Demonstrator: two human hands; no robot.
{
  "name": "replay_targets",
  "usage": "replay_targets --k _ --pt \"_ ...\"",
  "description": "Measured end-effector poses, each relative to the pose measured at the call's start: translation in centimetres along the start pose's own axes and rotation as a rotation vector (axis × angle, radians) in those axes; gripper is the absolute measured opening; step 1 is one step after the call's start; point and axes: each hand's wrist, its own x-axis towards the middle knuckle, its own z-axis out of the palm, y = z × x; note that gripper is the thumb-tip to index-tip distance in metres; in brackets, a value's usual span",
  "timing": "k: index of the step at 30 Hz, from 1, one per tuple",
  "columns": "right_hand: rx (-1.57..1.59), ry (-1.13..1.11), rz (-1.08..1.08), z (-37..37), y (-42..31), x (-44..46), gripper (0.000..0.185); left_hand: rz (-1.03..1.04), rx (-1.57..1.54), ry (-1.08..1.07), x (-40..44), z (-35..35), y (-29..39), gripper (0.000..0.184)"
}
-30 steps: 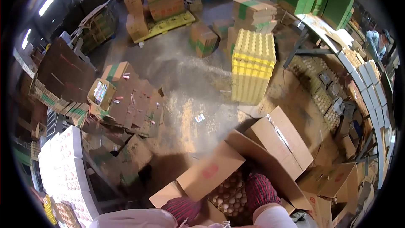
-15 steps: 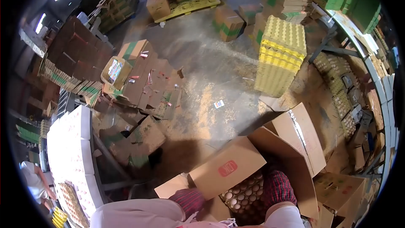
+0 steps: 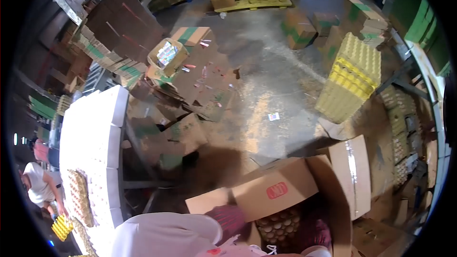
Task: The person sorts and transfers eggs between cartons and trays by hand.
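Observation:
An open cardboard box [image 3: 273, 190] with a red printed mark on its flap stands at the lower right, in front of my body. Brown eggs [image 3: 278, 228] in a tray show inside it, in shadow. My right hand [image 3: 315, 232], in a dark red knitted glove, reaches down into the box along the tray's right side; its fingers are lost in the dark. At the box's left side is my left hand [image 3: 231, 220], gloved alike, against the marked flap. Its fingers are hidden, so its grip cannot be told.
A tall stack of yellowish egg trays [image 3: 350, 78] stands ahead on the right. Flattened cardboard [image 3: 200, 78] and a carton of packets [image 3: 166, 54] lie to the left. Beside me runs a bright white table [image 3: 95, 133]; at its far side a person [image 3: 40, 185] handles yellow trays [image 3: 62, 227].
My view has turned left, so the surroundings sit further right. The person beyond the white table shows more fully. My right hand and the eggs look darker inside the box.

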Motion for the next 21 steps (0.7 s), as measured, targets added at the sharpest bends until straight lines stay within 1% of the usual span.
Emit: replay_targets --k 5,9,13,15,18,20,21 --pt "0.06 -0.09 0.2 -0.3 5.2 -9.0 0.043 -0.021 0.007 -0.001 -0.7 -1.4 -0.5 0.051" --pt "0.113 -0.128 0.293 -0.8 7.3 -12.5 0.042 -0.036 0.002 0.005 -1.2 -2.0 -0.3 0.052" --pt "0.133 -0.156 0.311 -1.9 8.2 -13.8 0.042 -0.054 -0.008 0.017 -1.5 -3.0 -0.1 0.052" --pt "0.13 -0.161 0.301 -3.1 7.7 -14.3 0.042 -0.067 -0.014 0.022 -1.3 -3.7 -0.1 0.052" --pt "0.13 -0.177 0.237 -5.9 4.9 -15.3 0.042 -0.092 -0.054 0.03 -0.9 -5.2 0.0 0.053" --pt "0.124 -0.202 0.163 -9.3 -3.0 -17.3 0.054 -0.118 -0.117 0.023 -1.0 -6.5 0.4 0.053" --pt "0.084 -0.245 0.219 -11.0 -4.5 -17.9 0.055 -0.135 -0.164 0.015 -1.3 -7.3 0.8 0.053"
